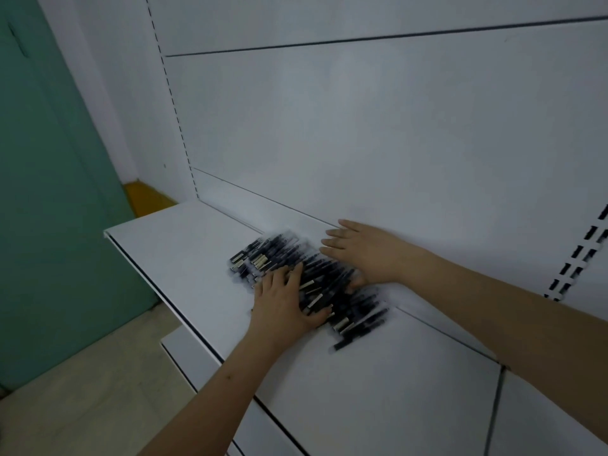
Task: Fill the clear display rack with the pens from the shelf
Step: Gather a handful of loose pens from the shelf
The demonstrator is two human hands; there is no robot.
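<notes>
Dark, nearly black pens (296, 278) with silvery clips lie in a loose heap on the white shelf (184, 248), and both hands are on that heap. The left hand (286, 306) lies flat on the near side of the pile, its grip spread: fingers straight and fanned over the barrels, thumb out to the right across several pens, holding none of them. The right hand (365, 251) rests on the far side of the pile, close to the back panel (362, 126), also with a spread grip; its fingers point left and lie straight, the heel of the palm touching the pens. The pens between the two hands run roughly parallel, slanted from lower left to upper right, and a few stray ones trail toward the near right of the heap. The picture is blurred, so single pens are hard to tell apart. Past the left end of the shelf stand a green wall (49, 192) and a pale floor (82, 390); a slotted upright (579, 255) shows at the right edge.
</notes>
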